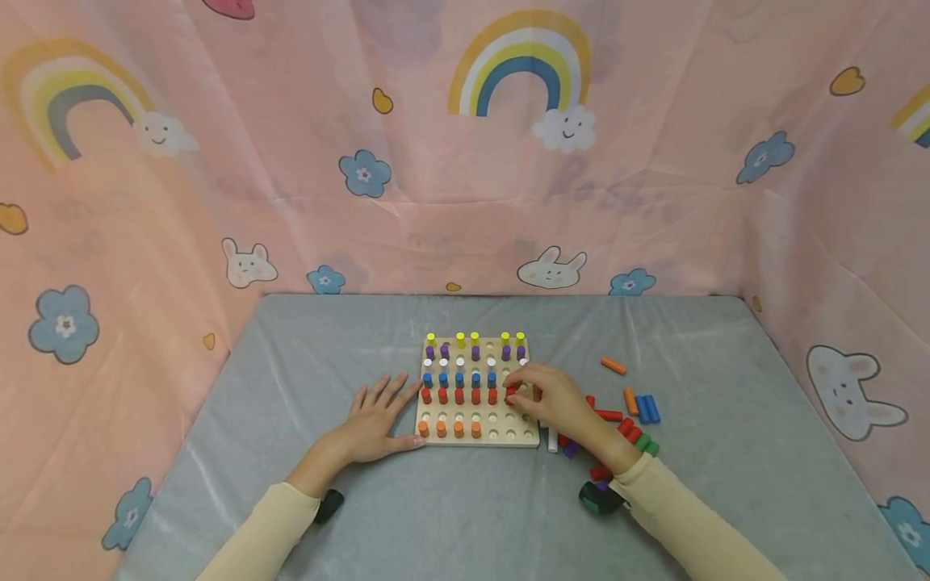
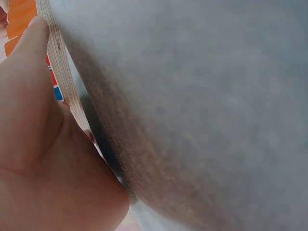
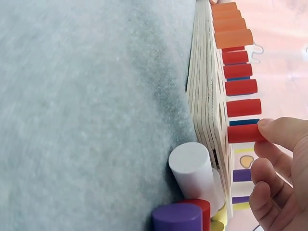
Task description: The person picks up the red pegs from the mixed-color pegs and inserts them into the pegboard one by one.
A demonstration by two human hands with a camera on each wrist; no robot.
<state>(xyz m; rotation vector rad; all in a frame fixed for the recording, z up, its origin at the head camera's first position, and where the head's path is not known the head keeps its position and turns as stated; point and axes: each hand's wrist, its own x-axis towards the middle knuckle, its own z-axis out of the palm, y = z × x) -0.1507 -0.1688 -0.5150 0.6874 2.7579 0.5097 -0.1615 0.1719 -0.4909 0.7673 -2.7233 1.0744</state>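
A wooden pegboard (image 1: 501,440) lies on the table with rows of yellow, purple, white, blue, red and orange pegs standing in its holes. My right hand (image 1: 555,399) pinches a red peg (image 3: 243,134) between thumb and fingers, upright at the right end of the red row. Its lower end meets the board's top face in the right wrist view. My left hand (image 1: 374,420) rests flat with fingers spread at the board's left edge. The thumb (image 2: 36,36) touches the front left corner, beside an orange peg (image 1: 424,429).
Loose pegs lie right of the board, partly under my right forearm: orange pegs (image 1: 613,365), blue pegs (image 1: 648,409), green pegs (image 1: 646,443), red pegs (image 1: 609,415), a white peg (image 3: 192,166) and a purple peg (image 3: 177,219). A grey cloth (image 1: 450,516) covers the table; a pink printed curtain (image 1: 436,226) hangs behind.
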